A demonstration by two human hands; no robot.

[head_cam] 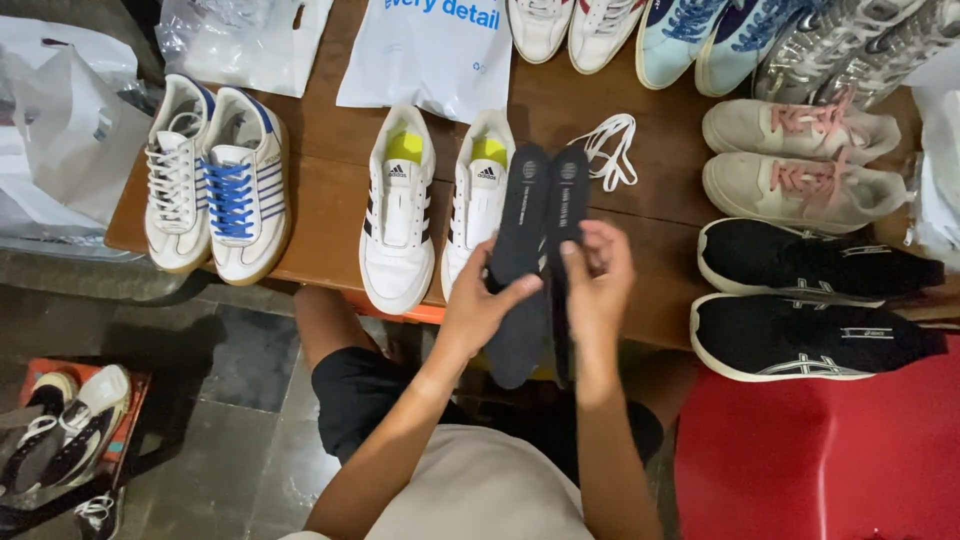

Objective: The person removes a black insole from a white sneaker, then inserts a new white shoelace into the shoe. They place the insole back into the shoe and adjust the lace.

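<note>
Insoles [530, 250], 2 dark ones, run lengthwise up the frame's centre, left hand [478, 305] and right hand [598, 280] each pinching 1 mid-length.

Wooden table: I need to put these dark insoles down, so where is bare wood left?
Bare wood on the wooden table lies between the blue-laced white sneakers and the black-striped white sneakers, and below the loose white lace, left of the black knit trainers. The far edge and right side are crowded with shoes and plastic bags.
</note>
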